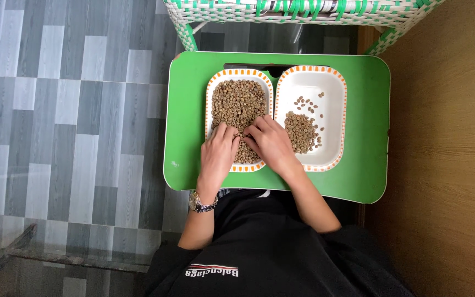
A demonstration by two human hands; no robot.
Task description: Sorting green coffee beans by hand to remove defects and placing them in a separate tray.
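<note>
Two hands meet, fingertips together, in the left dish (211, 99) of green coffee beans (237, 102) on the green tray table (364, 110): left hand (219, 148), right hand (270, 144). Beans lie heaped beyond and beneath them; right dish (336, 99), nearer that right hand, holds a smaller pile (300, 131). Whether either hand pinches beans is unclear.

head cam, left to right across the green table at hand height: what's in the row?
Grey plank floor → green table edge → left hand on the bean-filled left tray → right hand → right tray with a smaller bean pile → brown wooden surface.
</note>
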